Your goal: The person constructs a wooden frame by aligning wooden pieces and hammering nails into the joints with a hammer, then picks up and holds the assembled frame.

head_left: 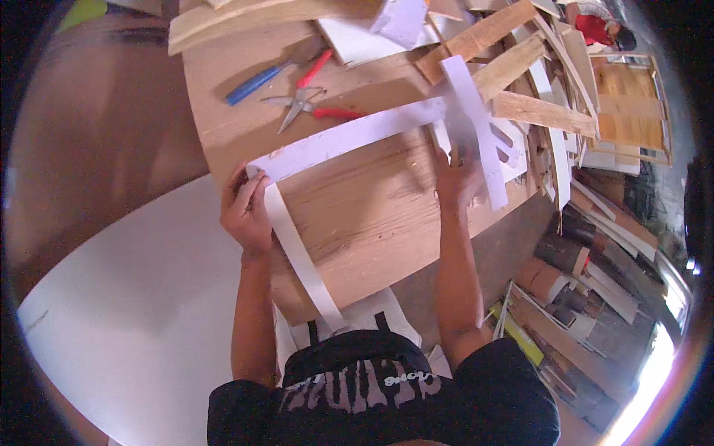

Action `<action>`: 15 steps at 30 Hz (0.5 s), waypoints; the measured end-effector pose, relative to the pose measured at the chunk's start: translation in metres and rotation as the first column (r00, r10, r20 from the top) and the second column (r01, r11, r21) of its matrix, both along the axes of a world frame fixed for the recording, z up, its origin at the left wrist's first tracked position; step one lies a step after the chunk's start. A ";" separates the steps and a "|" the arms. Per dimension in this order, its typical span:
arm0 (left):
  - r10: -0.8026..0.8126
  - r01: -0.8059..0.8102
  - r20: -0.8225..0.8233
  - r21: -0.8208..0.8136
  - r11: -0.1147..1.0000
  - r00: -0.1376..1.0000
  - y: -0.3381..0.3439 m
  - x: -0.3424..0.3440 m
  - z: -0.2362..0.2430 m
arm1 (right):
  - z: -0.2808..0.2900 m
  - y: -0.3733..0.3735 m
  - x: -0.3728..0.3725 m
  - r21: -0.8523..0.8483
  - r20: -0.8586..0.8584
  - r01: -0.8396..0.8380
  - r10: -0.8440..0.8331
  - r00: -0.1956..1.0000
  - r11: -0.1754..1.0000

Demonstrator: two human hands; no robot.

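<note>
A long white strip (pixel 349 137) crosses the workbench, its left end meeting a narrower white strip (pixel 301 256) that runs down toward my body. My left hand (pixel 249 208) pinches that corner, thumb and fingertips on the white pieces. At its right end the long strip meets a white crosspiece (pixel 487 160) set at an angle. My right hand (pixel 457 178) is closed on the white pieces at this joint; its fingertips are partly hidden and blurred. Beyond the long strip lie red-handled pliers (pixel 300 100) with open jaws and a blue-handled tool (pixel 256 85).
Wooden slats (pixel 543 111) and white offcuts pile up at the bench's right end. Boards (pixel 580 320) lie on the floor at right. A large white panel (pixel 141 312) stands left of the bench. Another person (pixel 595 28) is at the far right.
</note>
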State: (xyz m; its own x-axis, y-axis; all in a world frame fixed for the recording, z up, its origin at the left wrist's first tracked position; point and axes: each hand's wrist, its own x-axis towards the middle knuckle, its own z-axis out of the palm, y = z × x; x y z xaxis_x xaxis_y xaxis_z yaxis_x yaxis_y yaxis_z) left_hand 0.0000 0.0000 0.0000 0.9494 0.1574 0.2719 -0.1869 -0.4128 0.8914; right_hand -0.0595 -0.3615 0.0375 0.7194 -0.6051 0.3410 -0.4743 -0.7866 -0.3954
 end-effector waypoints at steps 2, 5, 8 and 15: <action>-0.017 0.018 -0.028 0.052 0.998 0.999 0.005 0.012 -0.005 | -0.006 -0.007 0.000 -0.170 -0.037 -0.046 0.041 0.998 0.984; -0.009 0.012 -0.086 0.033 0.999 0.996 0.001 -0.022 0.012 | 0.012 -0.023 -0.037 -0.059 -0.164 -0.084 0.073 0.984 0.995; -0.016 0.019 -0.030 0.109 0.994 0.999 -0.011 -0.003 0.016 | 0.003 -0.036 -0.028 0.000 -0.080 -0.013 0.013 0.997 1.000; 0.042 -0.046 -0.112 -0.034 0.998 0.993 -0.007 -0.007 0.004 | 0.041 -0.012 -0.010 0.249 -0.286 0.188 -0.113 0.952 0.950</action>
State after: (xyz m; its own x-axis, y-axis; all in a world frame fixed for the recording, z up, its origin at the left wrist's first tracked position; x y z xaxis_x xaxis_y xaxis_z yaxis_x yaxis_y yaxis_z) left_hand -0.0067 -0.0066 0.0038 0.9653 0.2074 0.1583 -0.0683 -0.3850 0.9204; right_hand -0.0697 -0.3732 0.0785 0.6540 -0.7554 -0.0410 -0.6951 -0.5787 -0.4266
